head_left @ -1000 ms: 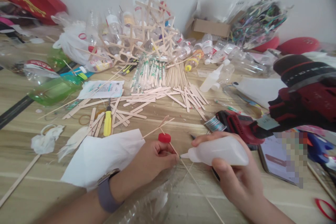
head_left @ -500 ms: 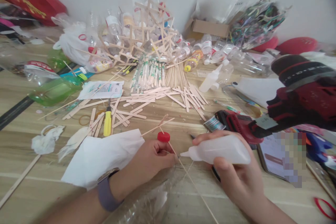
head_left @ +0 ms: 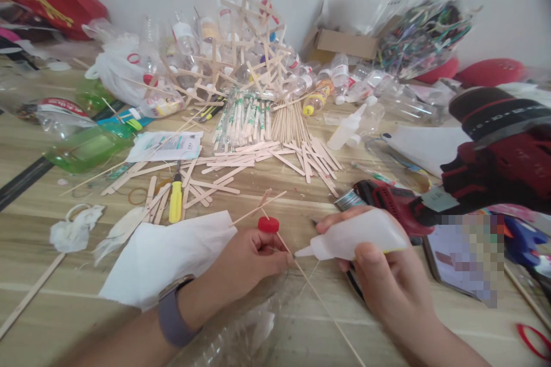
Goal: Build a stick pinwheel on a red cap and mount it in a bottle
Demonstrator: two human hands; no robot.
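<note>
Watching remotely, I see the left hand pinching a stick, seemingly through the red cap already. Right of that cap, the right hand grips a squeeze bottle; whether anything's dispensed, I can't tell.

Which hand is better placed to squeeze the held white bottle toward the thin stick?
Probably the right hand: it grips the white bottle, its nozzle aimed at the thin stick. The left hand seems to pinch that stick near the red cap.
</note>
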